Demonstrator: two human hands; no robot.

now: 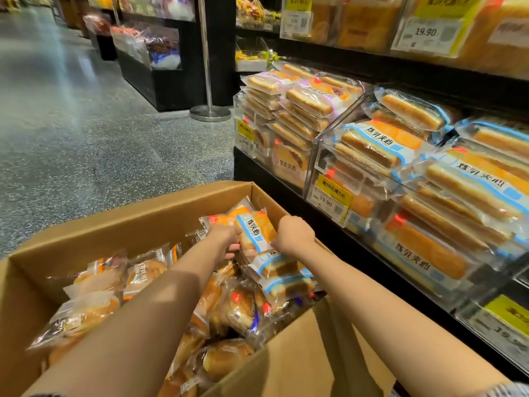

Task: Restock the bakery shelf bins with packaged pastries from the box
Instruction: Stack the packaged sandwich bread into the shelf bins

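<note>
An open cardboard box (137,219) stands in front of me, full of wrapped pastries. Near its far right corner, my left hand (226,233) and my right hand (294,233) grip the two sides of a blue-and-white wrapped pastry pack (254,230), held upright above the pile. Two similar blue packs (282,275) lie just under it. To the right, clear shelf bins (315,144) hold stacks of the same kind of packs: blue-labelled packs (380,147) in the middle bin, purple-labelled packs (309,101) in the left one.
Yellow price tags (332,196) hang on the bin fronts. More bread sits on the upper shelf (429,27). A metal stanchion base (210,113) stands on the speckled floor (86,124) beyond the box. Dark display units (148,61) line the aisle's far side.
</note>
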